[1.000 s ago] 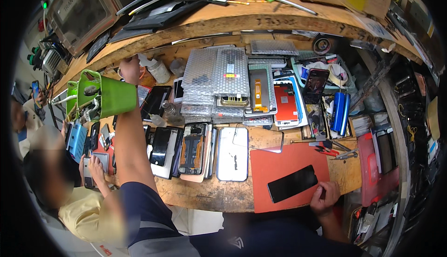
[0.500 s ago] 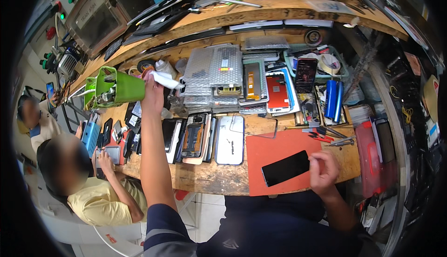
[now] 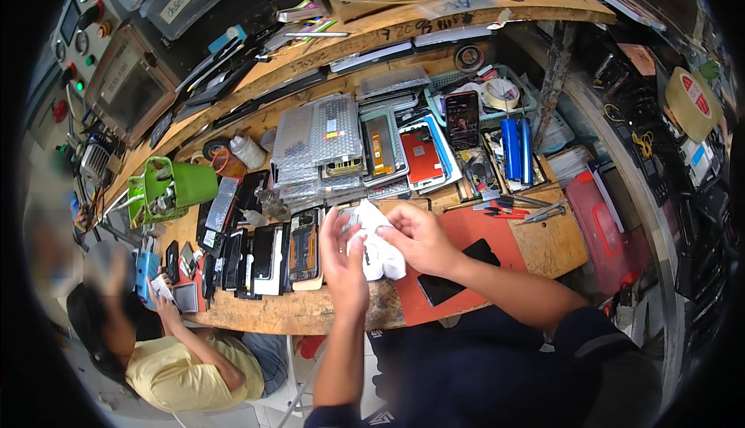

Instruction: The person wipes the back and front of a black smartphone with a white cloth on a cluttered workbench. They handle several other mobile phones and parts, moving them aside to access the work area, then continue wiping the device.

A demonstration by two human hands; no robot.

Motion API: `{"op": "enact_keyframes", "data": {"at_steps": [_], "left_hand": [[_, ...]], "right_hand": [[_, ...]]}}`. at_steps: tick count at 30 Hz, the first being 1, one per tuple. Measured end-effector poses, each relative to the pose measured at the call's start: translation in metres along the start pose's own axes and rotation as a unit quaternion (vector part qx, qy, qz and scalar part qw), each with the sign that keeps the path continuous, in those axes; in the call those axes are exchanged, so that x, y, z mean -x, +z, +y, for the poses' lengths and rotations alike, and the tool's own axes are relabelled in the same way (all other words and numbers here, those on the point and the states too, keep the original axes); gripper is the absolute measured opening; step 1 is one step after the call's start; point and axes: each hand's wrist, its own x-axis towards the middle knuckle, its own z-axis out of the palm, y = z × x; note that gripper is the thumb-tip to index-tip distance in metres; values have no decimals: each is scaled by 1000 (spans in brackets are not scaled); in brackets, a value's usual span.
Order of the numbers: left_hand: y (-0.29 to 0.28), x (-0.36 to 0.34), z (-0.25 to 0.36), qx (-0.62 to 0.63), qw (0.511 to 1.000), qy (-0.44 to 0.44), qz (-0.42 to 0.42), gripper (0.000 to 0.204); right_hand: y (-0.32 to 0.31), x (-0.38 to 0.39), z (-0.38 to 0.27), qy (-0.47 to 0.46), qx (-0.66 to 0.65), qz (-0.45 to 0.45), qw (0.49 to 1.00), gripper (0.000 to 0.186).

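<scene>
A crumpled white cloth is between my two hands above the front of the workbench. My left hand holds its left side, thumb on the cloth and fingers curved upright. On the other side my right hand pinches it between thumb and fingers. Under my right forearm a black smartphone lies screen up on a red mat, partly hidden by the arm. Just beyond the cloth is a stack of bubble-wrapped packets, with phone screens and parts in rows left of my left hand.
Green baskets of tools stand at the left. Tweezers and red-handled cutters lie beyond the mat. A propped phone and blue rolls are at the back right. A co-worker in yellow sits at the left.
My left hand has come back from beside the green baskets with the white cloth, now in front of me. My right hand has moved left from beside the smartphone and taken hold of the cloth.
</scene>
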Motion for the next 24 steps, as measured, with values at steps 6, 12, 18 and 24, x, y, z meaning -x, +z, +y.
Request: {"op": "enact_keyframes", "data": {"at_steps": [6,12,18,24], "left_hand": [[8,43,-28,-83,986,-131,-68,57],[-10,-5,-7,-64,992,-32,-107,17],[-36,-120,39,-195,959,206,-3,19],[-42,-241,63,-543,828,141,-11,41]], "right_hand": [[-22,30,3,40,207,55,976,28],[-52,40,-27,-66,312,105,942,22],[-95,49,-33,-34,210,203,956,16],[-108,69,-33,19,181,138,974,4]]}}
